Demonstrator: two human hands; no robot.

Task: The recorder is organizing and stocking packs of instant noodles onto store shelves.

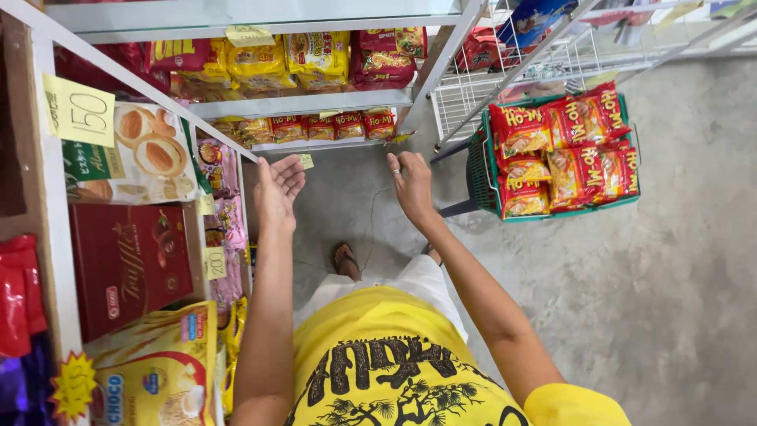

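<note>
My left hand [277, 189] is stretched out in front of me, palm open, fingers apart and holding nothing, close to the edge of the white shelf unit [300, 103]. My right hand [410, 185] hangs a little to the right over the concrete floor, fingers loosely curled, nothing in it. A green shopping basket [476, 170] full of red and yellow noodle packets [572, 150] sits on the floor to the right of my right hand. More red and yellow snack packets [315, 126] line the low shelves ahead.
On my left stand shelves with a dark red chocolate box [130, 264], a yellow biscuit box [158, 371], a cookie pack [146, 154] and yellow price tags. A white wire rack [520, 79] stands behind the basket. Grey concrete floor [670, 276] spreads to the right.
</note>
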